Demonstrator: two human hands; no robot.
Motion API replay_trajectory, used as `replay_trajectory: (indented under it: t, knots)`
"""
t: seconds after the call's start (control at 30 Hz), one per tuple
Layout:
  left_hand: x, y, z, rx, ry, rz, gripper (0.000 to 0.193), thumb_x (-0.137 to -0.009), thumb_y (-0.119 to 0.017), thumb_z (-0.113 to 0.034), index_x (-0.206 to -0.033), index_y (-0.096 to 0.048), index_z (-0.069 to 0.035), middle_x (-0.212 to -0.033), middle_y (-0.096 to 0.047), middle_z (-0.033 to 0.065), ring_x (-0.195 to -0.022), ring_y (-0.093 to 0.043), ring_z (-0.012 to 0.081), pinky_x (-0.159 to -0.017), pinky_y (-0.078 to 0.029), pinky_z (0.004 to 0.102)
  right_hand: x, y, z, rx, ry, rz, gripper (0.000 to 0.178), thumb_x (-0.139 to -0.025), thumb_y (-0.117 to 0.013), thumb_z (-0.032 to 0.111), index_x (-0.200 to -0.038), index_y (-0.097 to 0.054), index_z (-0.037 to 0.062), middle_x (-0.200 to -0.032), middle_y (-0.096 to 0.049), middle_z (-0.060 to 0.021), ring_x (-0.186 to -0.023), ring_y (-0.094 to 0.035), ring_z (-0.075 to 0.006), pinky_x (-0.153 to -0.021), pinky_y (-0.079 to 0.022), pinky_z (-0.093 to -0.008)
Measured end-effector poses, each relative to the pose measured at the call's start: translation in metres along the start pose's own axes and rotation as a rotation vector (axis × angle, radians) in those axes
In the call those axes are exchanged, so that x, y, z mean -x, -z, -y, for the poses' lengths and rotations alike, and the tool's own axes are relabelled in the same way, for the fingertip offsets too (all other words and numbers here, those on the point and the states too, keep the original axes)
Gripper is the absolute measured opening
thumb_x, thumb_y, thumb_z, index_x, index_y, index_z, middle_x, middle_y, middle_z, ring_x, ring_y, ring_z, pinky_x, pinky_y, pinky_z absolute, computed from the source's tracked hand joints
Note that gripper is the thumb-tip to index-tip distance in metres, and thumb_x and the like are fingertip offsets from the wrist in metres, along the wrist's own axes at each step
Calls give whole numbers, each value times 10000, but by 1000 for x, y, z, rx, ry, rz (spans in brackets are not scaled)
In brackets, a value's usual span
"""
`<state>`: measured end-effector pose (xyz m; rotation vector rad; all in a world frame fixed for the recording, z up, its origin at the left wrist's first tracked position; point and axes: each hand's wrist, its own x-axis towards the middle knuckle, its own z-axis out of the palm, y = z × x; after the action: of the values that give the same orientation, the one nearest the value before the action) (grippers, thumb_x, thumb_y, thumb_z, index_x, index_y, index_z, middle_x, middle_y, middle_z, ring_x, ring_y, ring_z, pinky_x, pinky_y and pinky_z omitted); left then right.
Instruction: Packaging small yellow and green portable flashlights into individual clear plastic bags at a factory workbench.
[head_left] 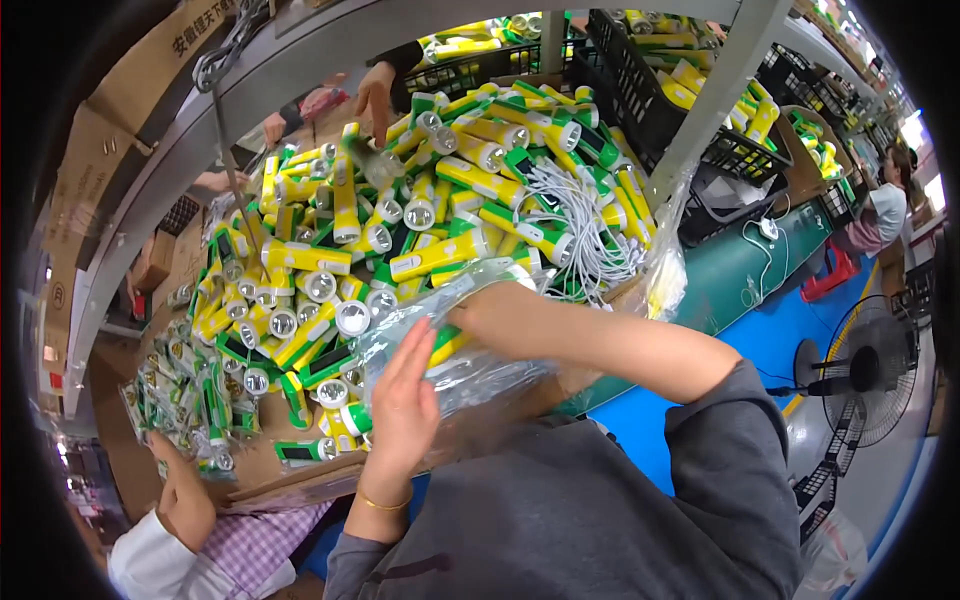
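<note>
Okay, looking down at a big heap of yellow-and-green flashlights [440, 260] on cardboard [265, 462], with both hands at a clear plastic bag [485, 385] by the near edge. Got the left hand [402, 408] up against the left side of the bag, with fingers straight and close together; can't tell whether pinching the plastic or just touching it. Got the right hand [474, 314] bent in at the bag, mostly hidden, so can't tell about those fingers at all. Can make out one flashlight [446, 348] just beside the left fingers, inside or behind the plastic, can't say which. Also spotting white cables [588, 225] on the heap's right, a co-worker's hand [185, 495] near bagged flashlights [175, 395], plus a fan [868, 370] off right.
</note>
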<state>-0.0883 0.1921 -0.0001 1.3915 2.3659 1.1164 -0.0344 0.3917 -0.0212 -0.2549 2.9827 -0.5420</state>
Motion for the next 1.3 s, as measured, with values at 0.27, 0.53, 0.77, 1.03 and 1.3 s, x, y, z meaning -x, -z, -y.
replay_trajectory:
  t: [0.27,0.53,0.77,1.03,1.3]
  knots:
    - [28,5,42,25,125,-17,445,-736,-483,117,-1145,-613,-3,-1188,-597,212,-1071,-595,357,-907,-480,370,48,-4,-135,103,-694,-468,215,-761,-691,188,-947,-692,81,-999,-643,-113,-851,-640,-321,-744,-506,-428]
    - [34,1,49,87,120,-28,415,-781,-465,136,-1145,-612,0,-1222,-586,177,-930,-634,247,-732,-541,297,54,-9,-148,27,-583,-737,100,-755,-595,68,-816,-670,95,-863,-619,-105,-805,-614,-332,-702,-490,-428]
    - [31,3,53,113,151,4,424,-801,-444,147,-1168,-602,6,-1255,-568,162,-889,-639,183,-658,-567,253,114,-22,-146,171,-174,-169,141,-734,-585,54,-833,-676,98,-1030,-578,-134,-917,-601,-339,-739,-491,-411]
    - [26,14,49,476,257,-31,506,-805,-451,135,-1290,-510,3,-1304,-531,123,-1158,-551,213,-684,-581,272,50,96,-80,-517,-282,-935,167,-849,-637,53,-1016,-638,37,-678,-634,-43,-521,-575,-72,-479,-460,-222]
    - [-6,15,62,794,413,107,474,-795,-510,109,-1264,-500,49,-1250,-540,104,-1082,-548,163,-688,-562,275,-41,10,19,-1432,188,-257,94,-916,-570,75,-936,-617,-3,-736,-632,-59,-608,-622,-110,-556,-503,-254]
